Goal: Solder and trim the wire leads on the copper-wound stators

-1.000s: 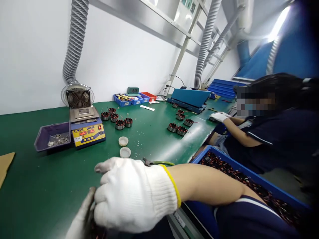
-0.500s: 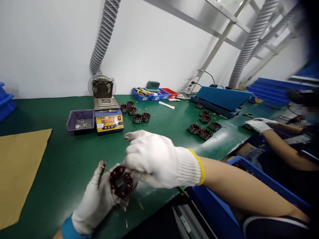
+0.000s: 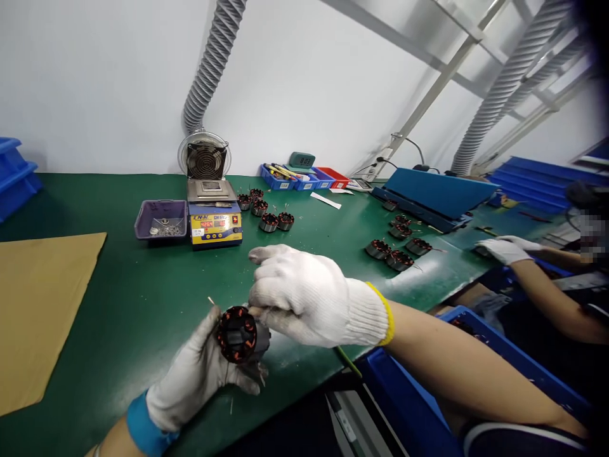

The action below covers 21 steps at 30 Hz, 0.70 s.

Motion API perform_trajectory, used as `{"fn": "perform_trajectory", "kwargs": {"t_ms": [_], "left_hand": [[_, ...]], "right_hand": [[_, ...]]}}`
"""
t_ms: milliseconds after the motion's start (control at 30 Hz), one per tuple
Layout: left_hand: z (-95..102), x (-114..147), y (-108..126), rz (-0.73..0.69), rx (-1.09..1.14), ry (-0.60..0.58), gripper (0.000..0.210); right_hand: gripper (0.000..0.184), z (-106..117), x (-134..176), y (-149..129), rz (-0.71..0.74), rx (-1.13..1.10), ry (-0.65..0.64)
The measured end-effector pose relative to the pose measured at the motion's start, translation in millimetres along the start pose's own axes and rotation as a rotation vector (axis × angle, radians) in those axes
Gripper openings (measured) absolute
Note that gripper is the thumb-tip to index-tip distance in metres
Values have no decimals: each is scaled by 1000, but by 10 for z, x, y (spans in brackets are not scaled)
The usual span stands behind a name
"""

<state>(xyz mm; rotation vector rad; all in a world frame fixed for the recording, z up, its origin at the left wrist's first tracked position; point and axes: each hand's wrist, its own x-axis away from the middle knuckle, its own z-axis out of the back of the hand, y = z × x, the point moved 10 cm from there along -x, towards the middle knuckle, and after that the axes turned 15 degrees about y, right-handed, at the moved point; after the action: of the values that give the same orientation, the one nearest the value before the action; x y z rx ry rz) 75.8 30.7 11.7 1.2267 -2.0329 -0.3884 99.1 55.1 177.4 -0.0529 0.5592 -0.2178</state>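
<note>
My left hand point(image 3: 193, 374), in a white glove with a blue cuff, grips a motor stator point(image 3: 238, 336) above the green bench. The stator is dark, with copper windings around its open centre, and is tilted so that its face and part of its side show. A thin wire end point(image 3: 211, 301) sticks up by my left thumb. My right hand point(image 3: 304, 295), in a white knit glove with a yellow hem, is closed in a pinch at the stator's upper right edge. Whatever its fingertips hold is hidden.
Several stators point(image 3: 269, 221) stand near a yellow-blue heating unit point(image 3: 216, 228) and a purple tray point(image 3: 137, 222). More stators point(image 3: 399, 260) sit to the right, before a blue folded panel point(image 3: 432, 197). Brown cardboard point(image 3: 47, 304) lies left. A co-worker's gloved hands point(image 3: 507, 249) are at far right.
The stator in my left hand has turned, so more of its side shows now. My right hand stays pinched at its edge. The whole view has shifted slightly.
</note>
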Motion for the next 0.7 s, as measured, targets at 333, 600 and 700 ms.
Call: {"fn": "perform_trajectory", "kwargs": {"t_ms": [333,600,700], "left_hand": [[295,-32,188,-201,26,327,45],[568,-37,276,-382,92,545,43],[697,-33,311,-441,103,618,35]], "right_hand": [[10,-24,657,625,-560,-389,433],[39,-758,951,487,-938,-580,465],[15,-718,887,394,-840,-531,609]]}}
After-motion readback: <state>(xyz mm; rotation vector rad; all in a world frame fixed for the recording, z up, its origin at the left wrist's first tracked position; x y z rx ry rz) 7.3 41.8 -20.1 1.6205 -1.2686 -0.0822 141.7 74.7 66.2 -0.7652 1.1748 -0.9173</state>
